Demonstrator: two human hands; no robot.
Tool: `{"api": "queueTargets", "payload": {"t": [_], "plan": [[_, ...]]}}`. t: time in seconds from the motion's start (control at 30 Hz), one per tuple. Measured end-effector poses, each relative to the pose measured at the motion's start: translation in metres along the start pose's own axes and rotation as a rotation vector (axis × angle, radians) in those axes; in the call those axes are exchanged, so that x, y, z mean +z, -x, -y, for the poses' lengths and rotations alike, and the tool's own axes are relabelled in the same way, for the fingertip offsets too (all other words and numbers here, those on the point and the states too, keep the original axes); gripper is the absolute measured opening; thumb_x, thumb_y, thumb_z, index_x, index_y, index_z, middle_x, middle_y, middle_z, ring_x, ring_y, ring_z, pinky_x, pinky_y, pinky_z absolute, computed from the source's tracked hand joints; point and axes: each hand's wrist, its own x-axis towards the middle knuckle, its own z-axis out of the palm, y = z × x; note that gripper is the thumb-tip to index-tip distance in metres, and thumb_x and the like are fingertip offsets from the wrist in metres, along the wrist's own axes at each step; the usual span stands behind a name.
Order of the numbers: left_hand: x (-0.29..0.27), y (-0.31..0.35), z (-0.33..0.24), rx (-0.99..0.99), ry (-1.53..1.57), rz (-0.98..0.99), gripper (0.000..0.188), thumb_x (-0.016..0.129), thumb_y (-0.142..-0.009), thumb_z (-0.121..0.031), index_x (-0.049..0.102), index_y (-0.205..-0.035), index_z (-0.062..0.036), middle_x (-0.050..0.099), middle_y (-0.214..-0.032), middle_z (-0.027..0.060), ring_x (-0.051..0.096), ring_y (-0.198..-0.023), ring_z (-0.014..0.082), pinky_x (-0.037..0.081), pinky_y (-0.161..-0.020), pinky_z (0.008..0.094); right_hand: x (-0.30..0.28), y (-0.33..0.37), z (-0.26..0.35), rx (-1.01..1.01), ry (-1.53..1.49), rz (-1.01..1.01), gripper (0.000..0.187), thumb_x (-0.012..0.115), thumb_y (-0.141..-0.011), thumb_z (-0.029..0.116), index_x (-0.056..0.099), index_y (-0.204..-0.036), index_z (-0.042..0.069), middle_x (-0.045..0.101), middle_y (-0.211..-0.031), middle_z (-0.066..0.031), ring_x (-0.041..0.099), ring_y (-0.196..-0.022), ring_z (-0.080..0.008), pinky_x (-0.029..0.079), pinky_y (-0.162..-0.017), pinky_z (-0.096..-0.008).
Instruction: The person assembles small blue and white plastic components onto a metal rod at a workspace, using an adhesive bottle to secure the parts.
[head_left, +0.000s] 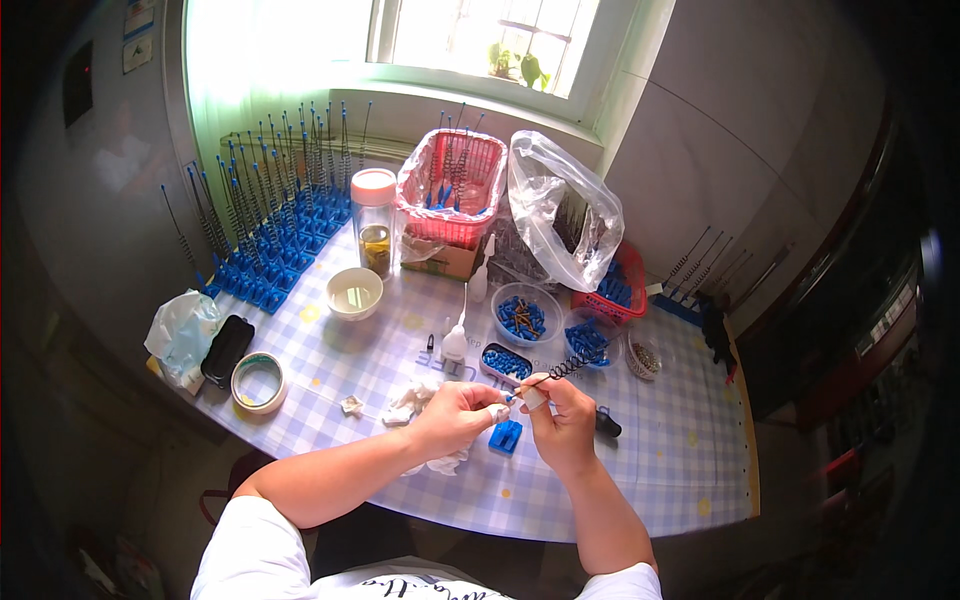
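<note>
1. Left hand [455, 418] pinches what seems a small blue tip [509, 398], toward the table's [660, 440] front edge.
2. Right hand [563, 425] grips a dark coiled wire [568, 366], its end near that tip.
3. Blue block [506, 437] lies between hands and front edge.

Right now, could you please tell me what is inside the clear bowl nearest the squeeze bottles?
The clear bowl holds small blue pieces with brownish-gold pieces among them. Anything beneath the top layer is covered and cannot be seen.
</note>
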Motion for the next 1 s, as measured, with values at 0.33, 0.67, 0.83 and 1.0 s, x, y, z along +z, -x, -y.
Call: {"api": "queueTargets", "payload": {"t": [0.33,0.67,0.83,1.0], "plan": [[0.0023,-0.0006,-0.0004,0.027,0.005,-0.015,0.024,0.062,-0.086,-0.012,0.063,-0.104,0.0038,0.064,-0.085,0.0008,0.056,-0.076,0.0036,0.045,-0.067,0.0194,-0.0029,-0.0006,0.0023,0.008,0.02,0.055,0.005,0.059,-0.084,-0.004,0.06,-0.089,-0.002,0.065,-0.086,-0.0092,0.065,-0.076,-0.0139,0.057,-0.062,-0.0264],[0.0002,0.0001,-0.0006,0.015,-0.039,-0.011,0.022,0.062,-0.087,-0.012,0.064,-0.102,0.0028,0.064,-0.086,-0.0001,0.055,-0.077,0.0037,0.045,-0.069,0.0207,-0.0036,-0.0009,0.0049,0.023,0.028,0.052,0.008,0.06,-0.082,-0.005,0.061,-0.09,-0.002,0.065,-0.081,-0.0093,0.064,-0.071,-0.0131,0.055,-0.061,-0.0256],[-0.0007,-0.0015,0.0009,0.01,0.001,0.001,0.022,0.063,-0.086,-0.009,0.063,-0.104,0.0034,0.065,-0.092,0.0035,0.059,-0.084,0.0069,0.047,-0.077,0.022,-0.0037,-0.0019,0.006,0.022,0.01,0.047,0.009,0.06,-0.081,-0.006,0.062,-0.089,-0.003,0.065,-0.082,-0.0096,0.064,-0.071,-0.0132,0.056,-0.062,-0.0261],[-0.0005,-0.0017,0.0015,0.016,0.015,-0.005,0.02,0.063,-0.086,-0.009,0.064,-0.102,0.0031,0.064,-0.089,0.0021,0.056,-0.08,0.0051,0.046,-0.072,0.0206,-0.0038,-0.002,0.006,0.018,0.033,0.045,0.01,0.06,-0.08,-0.006,0.062,-0.089,-0.002,0.066,-0.081,-0.0093,0.064,-0.071,-0.0139,0.054,-0.062,-0.0257]]}}
